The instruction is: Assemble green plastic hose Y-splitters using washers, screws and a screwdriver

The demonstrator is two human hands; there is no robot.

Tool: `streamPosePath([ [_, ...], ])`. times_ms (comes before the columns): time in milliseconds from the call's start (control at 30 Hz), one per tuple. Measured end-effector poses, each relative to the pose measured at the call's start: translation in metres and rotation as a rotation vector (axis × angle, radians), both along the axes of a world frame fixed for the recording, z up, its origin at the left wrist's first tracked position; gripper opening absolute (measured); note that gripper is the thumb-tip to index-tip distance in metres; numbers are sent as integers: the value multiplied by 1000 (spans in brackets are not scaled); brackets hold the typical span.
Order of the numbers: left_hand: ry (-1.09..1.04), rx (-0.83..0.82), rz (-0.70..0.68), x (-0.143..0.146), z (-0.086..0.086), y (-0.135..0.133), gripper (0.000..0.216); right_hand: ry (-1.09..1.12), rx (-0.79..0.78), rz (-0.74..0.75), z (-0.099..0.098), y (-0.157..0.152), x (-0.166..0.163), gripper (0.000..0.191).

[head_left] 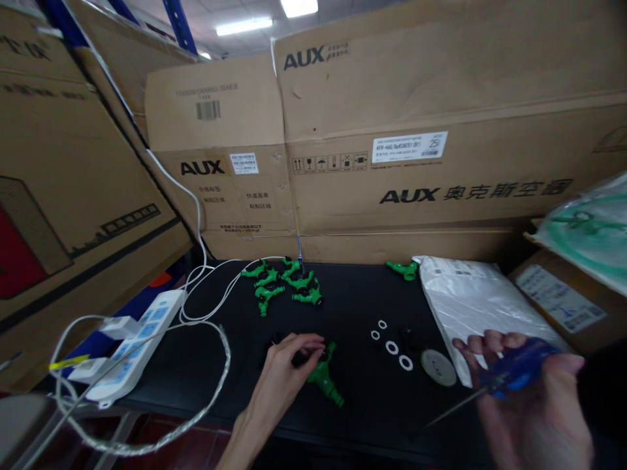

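Your left hand (287,362) bends over a green branched fitting (324,382) at the near middle of a black tabletop (362,418), thumb and fingertips drawn together at the fitting's upper end; whether they pinch a small dark part there, one cannot tell. Your right hand (548,414), blurred, wraps its fingers around the handle of a blue screwdriver (519,367), raised at the right, the shaft slanting down and to the left, well apart from the fitting.

Between your hands lie four white rings (396,352), a small black part (406,337) and a pale round disc (438,367). Beyond your left hand, a cluster of similar green fittings (308,297) sits toward the back of the table, while one more green fitting (404,269) lies apart, beside a white plastic package (465,287).

At your left, a white power strip (154,326) holds plugs, with white cables (200,274) trailing across the surface and a thicker loop (161,446) hanging past the table's edge. Large AUX cartons (343,196) wall off the back, beneath ceiling lights (245,27).
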State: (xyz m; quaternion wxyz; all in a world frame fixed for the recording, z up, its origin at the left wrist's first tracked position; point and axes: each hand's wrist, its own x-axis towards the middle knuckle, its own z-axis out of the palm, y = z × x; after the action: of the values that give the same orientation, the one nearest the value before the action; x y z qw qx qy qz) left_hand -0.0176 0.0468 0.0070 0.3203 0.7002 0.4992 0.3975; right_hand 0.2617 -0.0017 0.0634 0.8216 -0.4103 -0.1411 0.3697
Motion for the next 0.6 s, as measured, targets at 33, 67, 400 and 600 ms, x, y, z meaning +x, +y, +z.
streamPosePath([
  [33,7,12,-1,1,0,0,17,-6,11,48,4,2,-3,44],
  [67,20,21,-6,2,0,1,18,-14,27,92,6,3,-5,46],
  [400,208,145,-91,2,-7,2,29,-91,131,180,22,14,-33,45],
  [600,234,171,-116,2,-14,2,34,-34,217,207,30,39,-59,39],
])
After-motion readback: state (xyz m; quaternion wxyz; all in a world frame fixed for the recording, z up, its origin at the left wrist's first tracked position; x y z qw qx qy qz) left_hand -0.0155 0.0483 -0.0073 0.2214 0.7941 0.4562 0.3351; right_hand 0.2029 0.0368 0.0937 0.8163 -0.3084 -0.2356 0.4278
